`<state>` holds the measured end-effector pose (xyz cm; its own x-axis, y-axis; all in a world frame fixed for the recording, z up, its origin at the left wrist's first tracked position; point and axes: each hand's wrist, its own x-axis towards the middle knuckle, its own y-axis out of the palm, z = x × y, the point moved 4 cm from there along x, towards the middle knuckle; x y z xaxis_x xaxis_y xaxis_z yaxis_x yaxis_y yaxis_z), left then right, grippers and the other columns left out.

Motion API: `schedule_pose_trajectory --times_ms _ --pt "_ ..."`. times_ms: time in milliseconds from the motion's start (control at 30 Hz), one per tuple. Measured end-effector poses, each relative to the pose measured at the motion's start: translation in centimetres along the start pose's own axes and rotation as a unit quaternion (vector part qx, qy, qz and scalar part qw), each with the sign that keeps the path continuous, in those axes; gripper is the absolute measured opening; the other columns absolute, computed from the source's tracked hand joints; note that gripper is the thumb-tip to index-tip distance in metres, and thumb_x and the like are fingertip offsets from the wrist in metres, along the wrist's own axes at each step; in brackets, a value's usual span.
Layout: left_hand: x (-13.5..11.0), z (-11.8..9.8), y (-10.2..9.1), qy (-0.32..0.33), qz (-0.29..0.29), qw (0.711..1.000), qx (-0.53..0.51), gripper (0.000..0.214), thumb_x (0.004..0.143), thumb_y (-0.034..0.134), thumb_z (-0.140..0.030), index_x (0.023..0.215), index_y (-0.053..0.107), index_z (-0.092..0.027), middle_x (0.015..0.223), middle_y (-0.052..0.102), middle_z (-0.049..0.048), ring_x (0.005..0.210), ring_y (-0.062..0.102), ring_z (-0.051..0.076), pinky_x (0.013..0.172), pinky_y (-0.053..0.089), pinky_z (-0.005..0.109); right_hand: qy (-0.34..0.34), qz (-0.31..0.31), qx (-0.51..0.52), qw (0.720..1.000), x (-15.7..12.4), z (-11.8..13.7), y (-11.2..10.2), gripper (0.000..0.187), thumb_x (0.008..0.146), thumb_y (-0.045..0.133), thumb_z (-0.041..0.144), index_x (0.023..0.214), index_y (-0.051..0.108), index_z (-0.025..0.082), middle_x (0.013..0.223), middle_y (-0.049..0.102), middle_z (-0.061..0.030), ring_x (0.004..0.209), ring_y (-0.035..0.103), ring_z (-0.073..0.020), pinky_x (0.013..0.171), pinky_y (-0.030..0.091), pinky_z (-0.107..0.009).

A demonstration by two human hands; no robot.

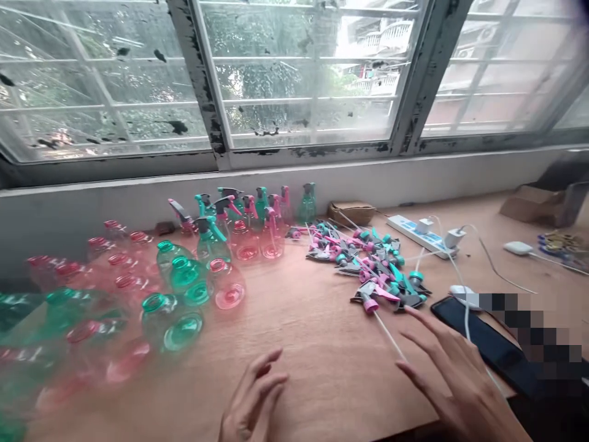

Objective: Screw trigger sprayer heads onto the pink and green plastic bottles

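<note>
My right hand (453, 362) is open, with its fingers stretched toward the near edge of a pile of trigger spray heads (368, 252) in pink, teal and grey. Closest to it lies a pink-collared spray head (369, 304), whose thin white tube runs toward my thumb; whether they touch I cannot tell. My left hand (255, 396) hovers at the front of the table, fingers loosely bent and apart, holding nothing. To its left stand many open clear bottles, among them a green bottle (172, 322) and a pink bottle (227, 285).
Behind the open bottles, several bottles with sprayers fitted, such as a green one (308, 202), line the wall. A cardboard box (352, 213) and a power strip (421, 235) sit behind the pile. Right of my right hand are a black phone (483, 344) and white cables.
</note>
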<state>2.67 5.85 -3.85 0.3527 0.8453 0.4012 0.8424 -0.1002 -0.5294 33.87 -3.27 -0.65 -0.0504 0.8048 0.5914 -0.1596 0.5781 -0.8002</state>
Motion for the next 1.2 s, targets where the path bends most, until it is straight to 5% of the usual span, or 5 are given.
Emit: schedule_pose_trajectory --times_ms 300,433,800,933,1200 --pt "12.6 -2.9 -6.4 0.112 -0.177 0.937 0.28 0.044 0.095 0.05 -0.045 0.131 0.053 -0.019 0.144 0.05 0.015 0.14 0.04 0.035 0.117 0.029 0.054 0.209 0.007 0.071 0.975 -8.1 -6.3 0.5 0.037 0.099 0.045 0.05 0.125 0.057 0.028 0.149 0.045 -0.0098 0.133 0.046 -0.0399 0.101 0.041 -0.06" --pt "16.9 -0.4 -6.7 0.045 -0.163 0.913 0.372 0.062 0.093 0.046 -0.049 0.14 0.041 -0.009 0.139 0.05 0.0235 0.135 0.041 0.045 0.11 0.034 0.06 0.277 -0.026 0.089 0.956 -8.2 -7.7 -0.9 0.037 0.095 0.047 0.055 0.118 0.061 0.029 0.145 0.051 -0.0092 0.13 0.05 -0.0395 0.101 0.043 -0.06" --pt "10.1 -2.1 -1.7 0.041 -0.096 0.93 0.353 0.069 0.091 0.047 -0.057 0.146 0.031 -0.019 0.125 0.051 0.016 0.118 0.051 0.041 0.1 0.044 0.055 0.373 0.037 -0.191 0.907 -10.2 -18.9 -2.4 0.082 0.092 0.021 0.072 0.126 0.064 0.011 0.104 0.074 -0.0241 0.098 0.063 -0.0478 0.073 0.052 -0.063" --pt "7.4 -2.7 -0.2 0.019 -0.124 0.949 0.29 0.088 0.088 0.048 -0.064 0.152 0.018 -0.011 0.122 0.051 0.0187 0.112 0.053 0.04 0.095 0.047 0.056 0.356 -0.028 -0.178 0.917 -9.2 -17.0 -2.3 0.083 0.093 0.02 0.073 0.138 0.052 0.01 0.114 0.071 -0.0234 0.107 0.061 -0.0471 0.08 0.05 -0.062" --pt "5.9 -0.8 0.8 -0.075 -0.136 0.973 0.173 0.07 0.078 0.064 -0.061 0.133 0.044 -0.022 0.123 0.056 0.0124 0.116 0.056 0.038 0.101 0.046 0.057 0.159 -0.034 0.049 0.985 1.4 -4.2 0.9 0.053 0.1 0.045 0.048 0.144 0.039 0.018 0.146 0.049 -0.02 0.137 0.045 -0.0357 0.109 0.039 -0.057"
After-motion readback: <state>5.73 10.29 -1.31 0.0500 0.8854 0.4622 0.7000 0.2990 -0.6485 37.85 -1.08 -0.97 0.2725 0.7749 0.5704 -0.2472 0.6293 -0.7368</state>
